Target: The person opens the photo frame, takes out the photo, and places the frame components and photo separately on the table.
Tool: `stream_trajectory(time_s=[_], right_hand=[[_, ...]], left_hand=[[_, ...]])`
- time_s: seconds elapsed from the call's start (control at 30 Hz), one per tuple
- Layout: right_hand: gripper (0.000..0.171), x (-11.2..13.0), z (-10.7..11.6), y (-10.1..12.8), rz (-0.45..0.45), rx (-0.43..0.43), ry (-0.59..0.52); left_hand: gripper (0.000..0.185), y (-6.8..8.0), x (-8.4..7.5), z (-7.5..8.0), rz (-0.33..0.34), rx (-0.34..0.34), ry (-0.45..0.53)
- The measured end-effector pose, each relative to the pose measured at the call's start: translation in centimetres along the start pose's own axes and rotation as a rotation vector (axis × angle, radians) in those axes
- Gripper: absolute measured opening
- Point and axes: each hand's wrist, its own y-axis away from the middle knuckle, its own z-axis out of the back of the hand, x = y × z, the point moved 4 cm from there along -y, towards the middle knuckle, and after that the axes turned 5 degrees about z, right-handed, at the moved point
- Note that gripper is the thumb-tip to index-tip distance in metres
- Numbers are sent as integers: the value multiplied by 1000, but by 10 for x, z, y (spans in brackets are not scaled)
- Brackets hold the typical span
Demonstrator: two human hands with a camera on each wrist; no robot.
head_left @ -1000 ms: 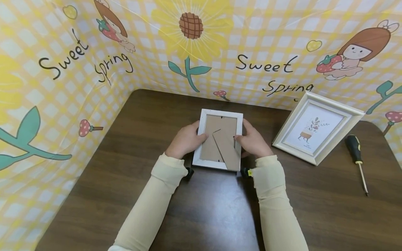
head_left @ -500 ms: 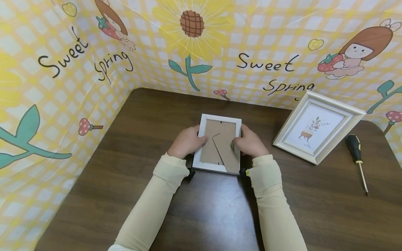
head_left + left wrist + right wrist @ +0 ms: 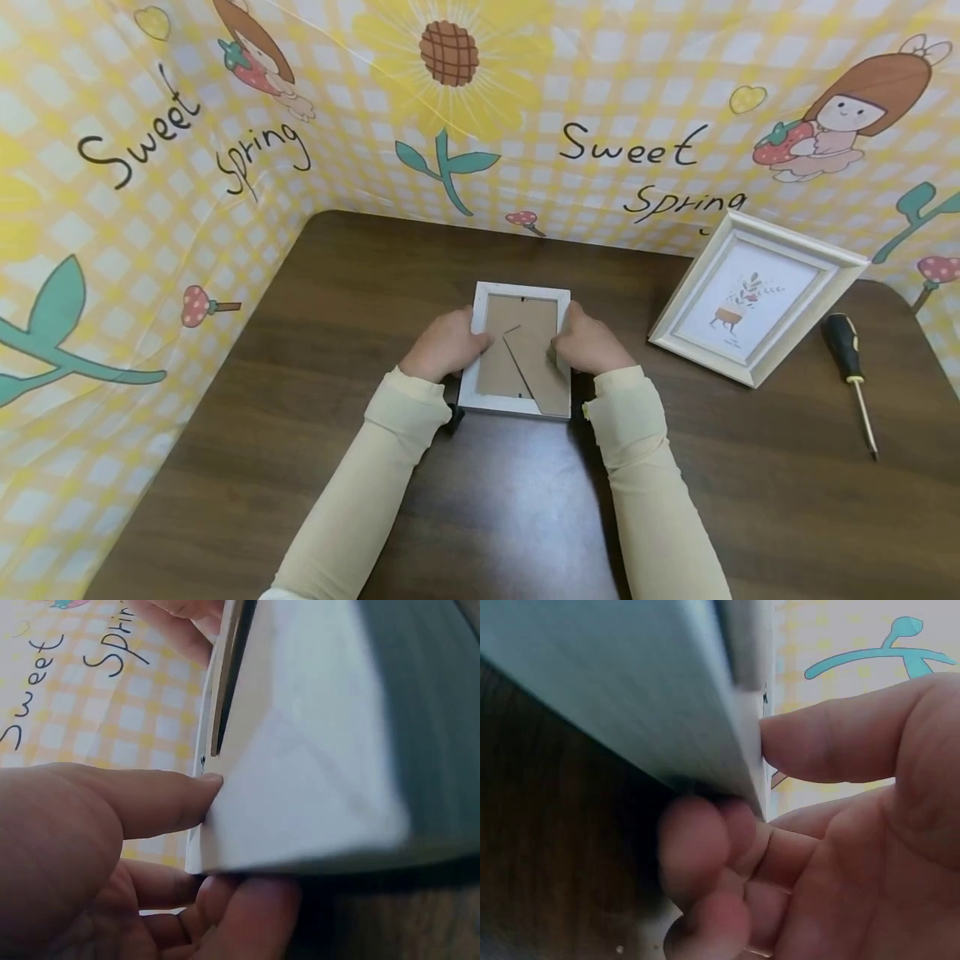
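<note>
Both hands gripping one small white picture frame (image 3: 516, 350) from its two sides: left hand (image 3: 444, 343) with thumb laid on the back edge and fingers curled beneath, right hand (image 3: 588, 343) likewise, thumb on the back at the right edge, fingers tucked under. Confirmed close up by the wrist views: left thumb (image 3: 161, 799) pressed to the frame's white rim (image 3: 300, 772), right thumb (image 3: 832, 746) against the opposite edge with fingers (image 3: 705, 847) wrapped below.

Held back-side up, low over the middle of the dark wooden surface (image 3: 315, 275), possibly with its near edge resting there; hard to tell. Brown cardboard backing (image 3: 498, 367) seated inside the frame, its fold-out stand (image 3: 536, 371) lying nearly flat across it.

Judged as early work on the frame's back: backing in place, nothing taken out or apart yet. Small clips at the rim too tiny to read as turned or not.

Off to the right, well apart from the hands: a second, larger white frame with a picture (image 3: 753, 300) propped against the patterned yellow backdrop (image 3: 637, 100), and beside it a screwdriver (image 3: 847, 367) with black and yellow handle, lying untouched.
</note>
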Motion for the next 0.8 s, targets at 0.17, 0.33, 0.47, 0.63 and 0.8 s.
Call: stream_trajectory(time_s=[0.17,0.33,0.47,0.63,0.8], right_hand=[[36,1,0,0,-2,23,-67],[60,2,3,5,-26,63,-102],[77,1,20,15,-25,54,-143],[63,0,66,43,62,-62,-239],[48,-20,114,80,100,-263,-236]], left_hand=[[33,0,1,0,1,6,31],[34,1,3,1,4,1,46],[33,1,4,3,15,-6,35],[33,2,5,7,20,-31,-32],[33,4,7,6,30,-38,-57]])
